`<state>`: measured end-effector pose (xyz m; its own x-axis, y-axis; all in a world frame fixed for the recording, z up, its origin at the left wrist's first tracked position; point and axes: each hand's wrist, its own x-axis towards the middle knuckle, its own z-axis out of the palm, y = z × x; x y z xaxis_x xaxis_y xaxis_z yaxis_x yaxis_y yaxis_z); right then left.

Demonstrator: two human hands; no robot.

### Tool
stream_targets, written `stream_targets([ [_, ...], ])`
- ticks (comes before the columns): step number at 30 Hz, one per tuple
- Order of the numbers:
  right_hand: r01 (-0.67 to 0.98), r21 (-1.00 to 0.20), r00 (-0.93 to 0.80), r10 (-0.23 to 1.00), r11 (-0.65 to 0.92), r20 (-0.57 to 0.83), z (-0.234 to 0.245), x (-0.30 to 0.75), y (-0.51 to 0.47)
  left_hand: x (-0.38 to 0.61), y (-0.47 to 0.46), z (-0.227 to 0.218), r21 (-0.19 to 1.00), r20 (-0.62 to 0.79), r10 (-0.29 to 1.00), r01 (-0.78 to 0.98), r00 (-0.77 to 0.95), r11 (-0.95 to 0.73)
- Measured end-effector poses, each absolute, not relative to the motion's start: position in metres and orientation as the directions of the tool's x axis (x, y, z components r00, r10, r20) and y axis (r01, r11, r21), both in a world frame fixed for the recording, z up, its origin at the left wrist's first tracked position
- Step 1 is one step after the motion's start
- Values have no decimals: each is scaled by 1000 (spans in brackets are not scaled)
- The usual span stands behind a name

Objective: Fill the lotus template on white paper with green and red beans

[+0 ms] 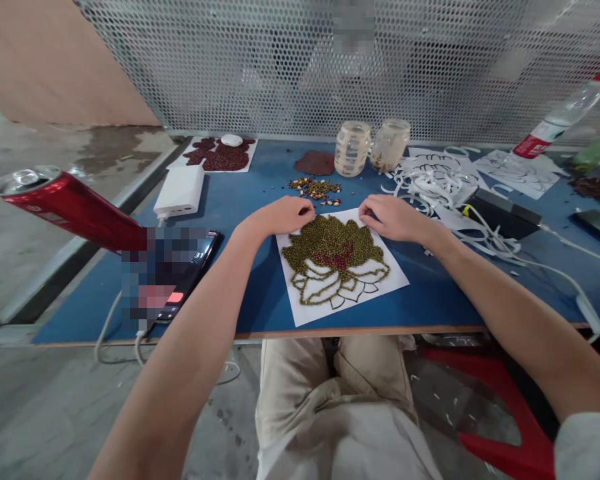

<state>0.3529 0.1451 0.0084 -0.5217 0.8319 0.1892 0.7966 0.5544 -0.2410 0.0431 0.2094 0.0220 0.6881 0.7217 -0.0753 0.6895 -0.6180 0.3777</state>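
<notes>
Lowest in the frame, pale trousers (330, 380) and a red stool (500, 413) are seen under the near edge of the blue table (430, 293); just above that edge a white sheet (300, 307) is laid at centre frame, turned slightly askew, with a bean flower (330, 247) set on it, green with a red heart, the lower petals only outlined.

At the sheet's far edge the left hand (280, 217) is curled, fingertips pressed down by the top of the flower; whether a bean is pinched there cannot be told. The right hand (395, 217) is bent over the upper right corner of the sheet, knuckles up; a grasp cannot be confirmed there either.

Trouble is judged likeliest here: both forearms are stretched across the table edge on either side of the sheet, so a dragged wrist could shift the paper and shake rows loose; a hard press at the top could scatter beans already placed.

Lower left, a phone (200, 257) is lying by the left elbow near the edge with a cable (105, 327) hanging off; it could be knocked by that arm. A red can (75, 210) looms at far left.

Further up, loose beans (315, 189) are heaped just beyond the fingers and could be swept off; paper strips (430, 180) are tangled near the right hand; two jars (353, 148) are stood behind, easily toppled by a long reach.
</notes>
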Motion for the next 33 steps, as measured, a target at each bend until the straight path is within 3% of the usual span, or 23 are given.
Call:
stream_targets([
  [3, 691, -365, -590, 778, 624, 215, 22, 346, 129, 43, 209, 22, 381, -68, 714, 680, 696, -627],
  [8, 495, -591, -778, 628, 637, 25, 38, 324, 97, 44, 207, 23, 380, -57, 722, 683, 690, -623],
  [21, 373, -567, -866, 495, 734, 70, 22, 310, 91, 44, 207, 23, 375, -57, 726, 689, 685, -620],
  [33, 477, -635, -809, 586, 607, -48, 30, 312, 90, 45, 203, 26, 368, -62, 728, 694, 683, -619],
])
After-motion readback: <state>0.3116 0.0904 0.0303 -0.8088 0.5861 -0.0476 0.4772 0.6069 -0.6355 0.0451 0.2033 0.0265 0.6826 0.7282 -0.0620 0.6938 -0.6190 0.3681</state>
